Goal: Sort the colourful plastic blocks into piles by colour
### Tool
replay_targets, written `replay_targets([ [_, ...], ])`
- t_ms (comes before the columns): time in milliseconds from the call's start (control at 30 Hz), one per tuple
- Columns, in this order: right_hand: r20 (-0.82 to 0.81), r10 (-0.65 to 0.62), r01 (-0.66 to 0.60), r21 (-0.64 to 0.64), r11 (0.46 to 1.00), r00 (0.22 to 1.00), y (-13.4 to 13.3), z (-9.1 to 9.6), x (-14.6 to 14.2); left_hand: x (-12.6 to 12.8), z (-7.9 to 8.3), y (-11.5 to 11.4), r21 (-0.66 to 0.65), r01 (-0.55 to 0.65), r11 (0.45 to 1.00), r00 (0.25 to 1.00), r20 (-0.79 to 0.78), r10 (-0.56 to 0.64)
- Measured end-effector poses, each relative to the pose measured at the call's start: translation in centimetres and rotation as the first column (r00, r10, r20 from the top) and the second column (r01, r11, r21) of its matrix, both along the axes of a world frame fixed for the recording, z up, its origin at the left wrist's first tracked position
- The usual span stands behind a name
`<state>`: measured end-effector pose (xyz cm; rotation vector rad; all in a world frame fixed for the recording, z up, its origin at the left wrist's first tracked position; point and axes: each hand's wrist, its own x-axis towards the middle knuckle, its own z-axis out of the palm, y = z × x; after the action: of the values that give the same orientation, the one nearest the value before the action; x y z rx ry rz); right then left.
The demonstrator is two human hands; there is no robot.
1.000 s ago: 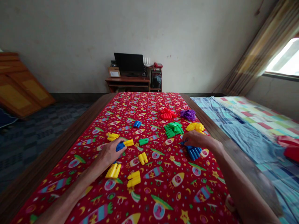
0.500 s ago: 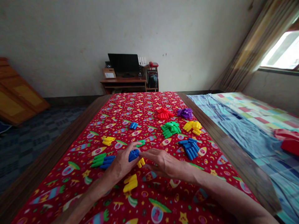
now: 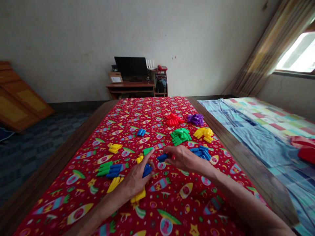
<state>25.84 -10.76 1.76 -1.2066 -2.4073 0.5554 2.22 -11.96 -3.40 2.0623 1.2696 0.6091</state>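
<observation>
My left hand [image 3: 136,178] is curled round a blue plastic piece [image 3: 147,170], with its forefinger stretched toward a green piece [image 3: 148,151]. My right hand [image 3: 182,157] pinches another blue piece [image 3: 162,158] just to the right of it. Both hands hover low over the red rocket-print cloth [image 3: 172,203]. Yellow pieces lie under and beside my left hand, one by the wrist [image 3: 138,196] and one to its left [image 3: 113,184]. A blue pile [image 3: 201,152] lies just right of my right hand.
Sorted piles lie further back: green [image 3: 181,136], yellow [image 3: 204,133], red [image 3: 173,120], purple [image 3: 196,119]. A green-and-blue cluster [image 3: 110,168], a yellow piece [image 3: 114,148] and a blue piece [image 3: 141,132] lie on the left. A bed [image 3: 265,131] adjoins the table's right edge.
My right hand left the blue pile, came to my left hand, and now holds a blue piece taken from there. My left hand dropped back slightly, still holding a blue piece.
</observation>
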Motion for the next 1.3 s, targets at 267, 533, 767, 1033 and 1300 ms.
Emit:
replay_targets([
  [267,0.15,-0.11,0.154,-0.32,0.935,0.983,4.7,2.1,12.4,-0.2,1.0,0.0,0.035,0.017,0.999,0.998,-0.068,-0.015],
  [533,0.167,-0.041,0.107,-0.409,0.906,0.985,5.3,0.6,15.7,6.4,0.1,1.5,0.176,0.322,0.93,0.947,-0.066,-0.315],
  [767,0.164,-0.162,0.187,-0.151,0.971,0.973,4.3,2.2,14.9,12.3,-2.0,3.8,0.202,0.443,0.873,0.881,0.08,-0.466],
  [1033,0.18,-0.197,0.204,-0.022,0.979,0.964,3.7,3.3,13.3,12.0,-1.6,3.8,0.296,0.427,0.854,0.872,0.115,-0.476],
  [1300,0.186,-0.175,0.167,0.059,0.984,0.967,2.9,4.0,11.9,2.4,1.4,13.2,0.444,-0.015,0.896,0.984,-0.153,0.092],
])
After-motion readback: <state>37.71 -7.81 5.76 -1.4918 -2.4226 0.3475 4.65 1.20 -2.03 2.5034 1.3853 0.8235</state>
